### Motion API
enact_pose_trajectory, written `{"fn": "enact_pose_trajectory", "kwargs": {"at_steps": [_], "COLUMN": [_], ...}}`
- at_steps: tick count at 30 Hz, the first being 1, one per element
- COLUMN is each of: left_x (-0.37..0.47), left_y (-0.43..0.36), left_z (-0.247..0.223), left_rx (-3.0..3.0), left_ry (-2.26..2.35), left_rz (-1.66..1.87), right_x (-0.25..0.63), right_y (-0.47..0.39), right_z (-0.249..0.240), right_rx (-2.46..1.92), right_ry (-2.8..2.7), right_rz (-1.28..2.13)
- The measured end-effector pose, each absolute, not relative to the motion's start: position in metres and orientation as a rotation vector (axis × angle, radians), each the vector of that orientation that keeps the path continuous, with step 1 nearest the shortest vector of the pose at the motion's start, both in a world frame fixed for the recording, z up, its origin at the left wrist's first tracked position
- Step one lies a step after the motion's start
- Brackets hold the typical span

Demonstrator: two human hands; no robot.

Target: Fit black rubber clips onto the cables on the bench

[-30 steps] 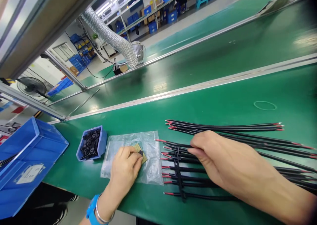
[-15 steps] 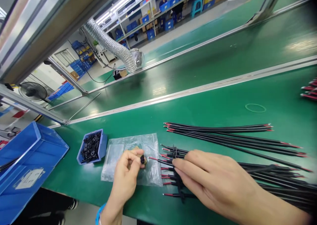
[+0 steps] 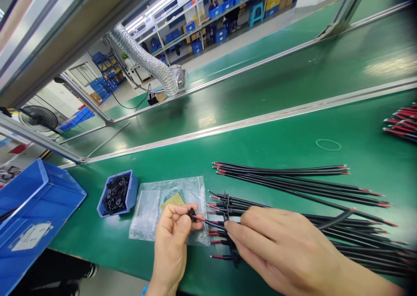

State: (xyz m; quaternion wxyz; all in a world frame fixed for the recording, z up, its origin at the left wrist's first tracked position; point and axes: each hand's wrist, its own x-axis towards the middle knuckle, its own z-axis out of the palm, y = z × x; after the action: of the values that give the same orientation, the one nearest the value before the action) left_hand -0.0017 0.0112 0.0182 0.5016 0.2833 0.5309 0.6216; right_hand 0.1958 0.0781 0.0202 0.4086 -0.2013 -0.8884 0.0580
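Far left, a blue bin (image 3: 67,200) stood at the end of the green surface (image 3: 276,135). Next to it, a small tray (image 3: 133,192) held loose black parts (image 3: 116,194); much of that stock looked unused. A clear bag (image 3: 146,211) lay flat, a yellowish pad (image 3: 172,199) on it. Left grip (image 3: 172,239): pinched shut on one black piece (image 3: 191,213), above the bag. The held cable (image 3: 213,223) met that piece (how deep, could not tell); judged under way. Right grip (image 3: 280,248): closed on the same cable near its left end. Black fittings (image 3: 227,204) crossed the front cables (image 3: 374,260); judged further along. Farther back, loose cables (image 3: 280,172) showed red tips without fittings; judged untreated.
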Motion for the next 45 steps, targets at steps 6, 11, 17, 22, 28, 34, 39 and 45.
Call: {"fn": "enact_pose_trajectory", "kwargs": {"at_steps": [6, 11, 17, 22, 28, 34, 39, 45], "left_x": [0.003, 0.012, 0.017, 0.026, 0.032, 0.033, 0.029, 0.028], "left_y": [0.007, 0.01, 0.009, 0.003, 0.001, 0.002, 0.003, 0.006], "left_z": [0.012, 0.007, 0.008, 0.014, 0.022, 0.021, 0.018, 0.018], "left_rx": [0.77, 0.912, 1.069, 1.0, 0.973, 1.096, 1.28, 1.477], "left_ry": [1.047, 1.043, 1.077, 1.255, 1.366, 1.378, 1.341, 1.381], "left_rz": [1.393, 1.482, 1.491, 1.489, 1.459, 1.429, 1.405, 1.352], "right_x": [0.195, 0.195, 0.198, 0.198, 0.197, 0.2, 0.2, 0.201], "right_y": [0.078, 0.072, 0.063, 0.063, 0.058, 0.059, 0.061, 0.065], "right_z": [0.02, 0.025, 0.032, 0.035, 0.034, 0.03, 0.03, 0.031], "right_rx": [-0.485, -0.487, -0.591, -0.632, -0.613, -0.58, -0.579, -0.572], "right_ry": [-2.264, -2.284, -2.26, -2.245, -2.254, -2.333, -2.325, -2.431], "right_rz": [0.175, 0.209, 0.257, 0.198, 0.227, 0.398, 0.587, 0.703]}}
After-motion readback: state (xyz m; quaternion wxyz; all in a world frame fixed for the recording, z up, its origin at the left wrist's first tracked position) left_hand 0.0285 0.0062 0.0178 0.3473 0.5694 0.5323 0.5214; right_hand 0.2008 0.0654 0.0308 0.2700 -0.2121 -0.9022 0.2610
